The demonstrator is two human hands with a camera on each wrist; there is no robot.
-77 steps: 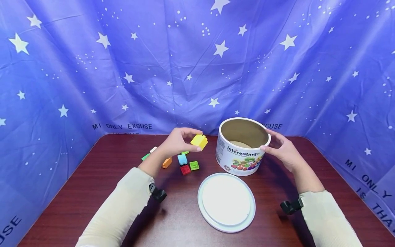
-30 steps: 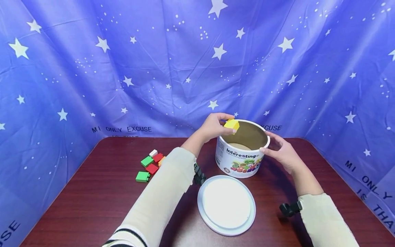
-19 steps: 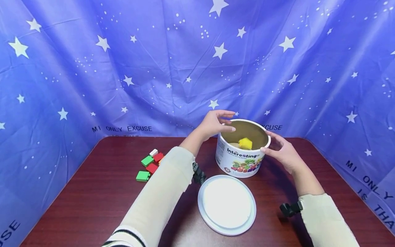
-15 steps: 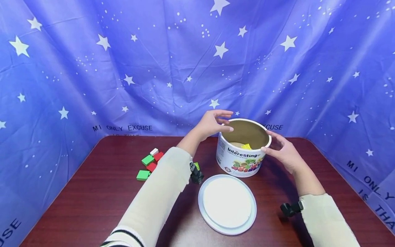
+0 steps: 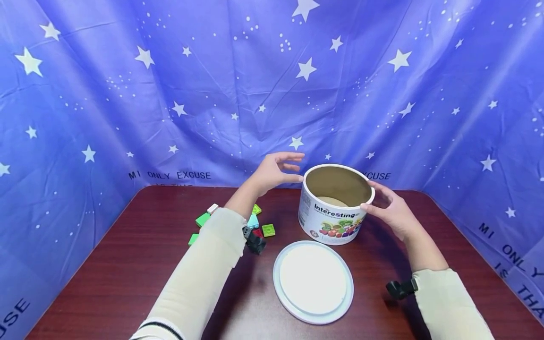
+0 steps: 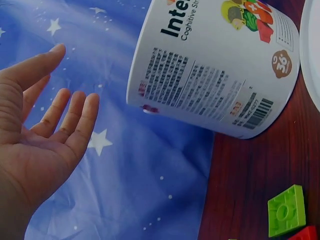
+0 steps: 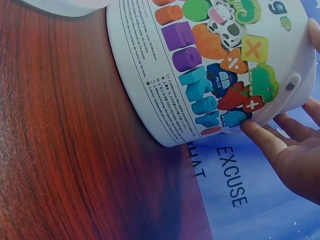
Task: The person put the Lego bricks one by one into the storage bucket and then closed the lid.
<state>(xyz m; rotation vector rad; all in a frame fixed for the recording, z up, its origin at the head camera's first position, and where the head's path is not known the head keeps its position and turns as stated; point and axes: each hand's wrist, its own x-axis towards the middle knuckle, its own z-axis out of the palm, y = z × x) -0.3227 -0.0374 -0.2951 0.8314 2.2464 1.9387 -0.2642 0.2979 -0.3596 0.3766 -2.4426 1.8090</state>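
Observation:
My left hand (image 5: 274, 174) hovers with loosely spread fingers just left of a white bucket (image 5: 329, 222). It holds nothing; the left wrist view shows a gap between its fingers (image 6: 75, 120) and the bucket wall. My right hand (image 5: 391, 210) grips the bucket's right rim, thumb in front and fingers behind; in the right wrist view the thumb (image 7: 260, 137) presses the printed side. The bucket stands upright, uncovered. Part of its tan floor (image 5: 331, 201) shows, while the front wall hides the rest; no block is visible inside.
A round white lid (image 5: 313, 282) lies in front of the bucket. Toy blocks lie to the left, partly behind my left sleeve: a lime one (image 5: 268, 230), a light blue one (image 5: 252, 222), a green one (image 5: 202, 219) and a white one (image 5: 213, 208). A starry curtain (image 5: 238, 94) hangs behind.
My left hand carried a yellow block from the left to above the bucket and let it drop inside. It has since drawn back left. The right hand has stayed on the rim.

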